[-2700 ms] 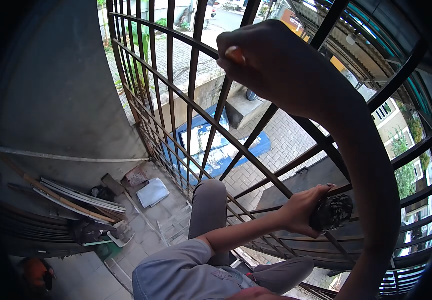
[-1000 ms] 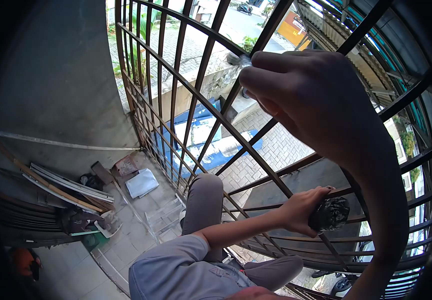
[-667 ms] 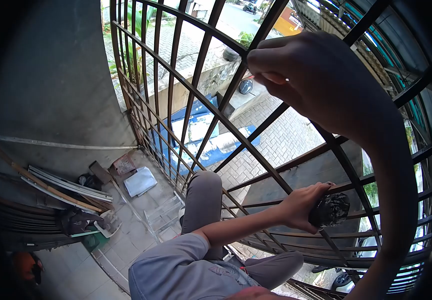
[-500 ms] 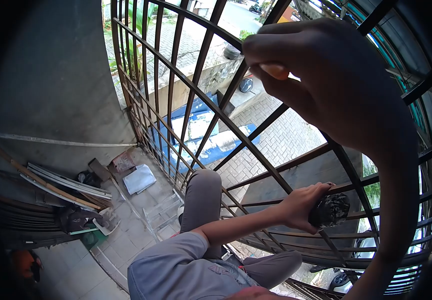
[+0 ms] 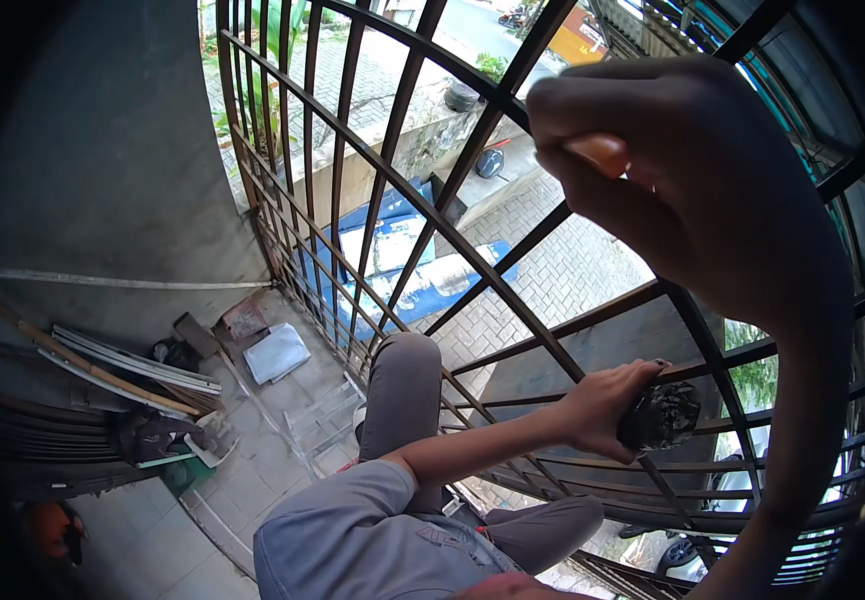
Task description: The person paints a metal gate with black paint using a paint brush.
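Dark wad (image 5: 664, 415), one, in left hand (image 5: 597, 410), right hand (image 5: 672, 170) on one bar (image 5: 464, 162)

The left grip (image 5: 600, 408) clasps a dark, crumpled wad (image 5: 664, 414) against a low rail of the curved dark metal grille (image 5: 389, 178). The right grip (image 5: 672, 170), fingers curled closed, sits high against an upper bar. The grey tiled floor (image 5: 252, 470) lies far below.

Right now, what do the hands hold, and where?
Left hand wraps one end of a dark crumpled lump. Right hand is closed by a grille bar; contents hidden.
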{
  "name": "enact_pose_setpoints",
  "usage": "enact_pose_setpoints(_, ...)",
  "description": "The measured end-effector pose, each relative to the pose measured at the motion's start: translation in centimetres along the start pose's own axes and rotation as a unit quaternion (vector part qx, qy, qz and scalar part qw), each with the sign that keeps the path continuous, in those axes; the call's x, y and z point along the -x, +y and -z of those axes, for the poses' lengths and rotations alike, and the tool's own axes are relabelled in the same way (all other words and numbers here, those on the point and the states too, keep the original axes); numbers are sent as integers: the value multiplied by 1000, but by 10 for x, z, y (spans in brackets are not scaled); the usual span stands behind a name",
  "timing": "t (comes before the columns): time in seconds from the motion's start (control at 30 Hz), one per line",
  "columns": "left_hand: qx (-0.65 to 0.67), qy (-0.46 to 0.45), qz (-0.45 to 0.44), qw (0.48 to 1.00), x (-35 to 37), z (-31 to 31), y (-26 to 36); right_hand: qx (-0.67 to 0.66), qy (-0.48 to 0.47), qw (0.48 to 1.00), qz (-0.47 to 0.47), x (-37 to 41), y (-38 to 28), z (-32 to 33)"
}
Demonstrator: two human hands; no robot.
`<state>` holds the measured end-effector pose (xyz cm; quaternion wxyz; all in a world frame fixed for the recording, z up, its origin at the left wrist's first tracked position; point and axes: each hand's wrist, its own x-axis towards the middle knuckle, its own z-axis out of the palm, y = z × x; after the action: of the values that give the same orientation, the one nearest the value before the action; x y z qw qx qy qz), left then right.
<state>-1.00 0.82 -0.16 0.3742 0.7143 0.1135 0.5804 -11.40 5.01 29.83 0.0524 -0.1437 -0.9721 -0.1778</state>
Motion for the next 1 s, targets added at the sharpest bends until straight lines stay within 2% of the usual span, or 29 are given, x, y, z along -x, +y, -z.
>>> enact_pose_setpoints(0.07, 0, 5, -3, 1000, 0, -1, -1, 18, 28, 999, 21, 4, 3, -8)
enact_pose_setpoints(0.13, 1, 9, -7, 1000, 0, -1, -1, 58, -25, 996, -63, 12, 3, -11)
enact_pose_setpoints(0.17, 1, 3, 0, 1000, 0, -1, 0, 59, -26, 996, -63, 13, 4, -8)
enact_pose_setpoints(0.23, 1, 0, 7, 1000, -1, 0, 1, -98, 0, 994, -43, 11, 7, 2)
enact_pose_setpoints(0.27, 1, -2, 11, 1000, -1, 0, 1, -99, -1, 994, -43, 11, 11, -2)
enact_pose_setpoints(0.33, -1, -8, 15, 1000, 0, -1, 0, 53, 28, 998, 30, 16, 17, -13)
enact_pose_setpoints(0.47, 1, 2, 3, 1000, 0, -1, 0, 48, 13, 999, 17, 21, 9, -9)
enact_pose_setpoints(0.53, 0, 4, -1, 1000, 0, -1, 0, 5, 101, 994, 28, 14, 6, -18)
enact_pose_setpoints(0.57, 2, 1, 3, 1000, -1, 0, 1, 6, 102, 994, 28, 17, 6, -20)
enact_pose_setpoints(0.63, 5, -3, 6, 1000, -1, -1, 1, 31, -9, 999, -27, 24, 2, -21)
enact_pose_setpoints(0.67, -3, -1, 2, 1000, 0, -1, 0, 45, -37, 998, -22, 24, 1, -15)
enact_pose_setpoints(0.8, -23, -7, 5, 1000, 2, 0, 0, 10, 28, 999, -29, 20, -11, -8)
enact_pose_setpoints(0.87, -15, -4, 0, 1000, 1, -1, -1, 80, 16, 996, -21, 22, -7, -19)
enact_pose_setpoints(0.9, -6, 1, -4, 1000, 0, -1, -1, 82, 16, 996, -22, 25, -7, -16)
enact_pose_setpoints(1.0, -26, -8, -3, 1000, 2, 0, 0, 30, -67, 994, -75, 29, -15, 4)
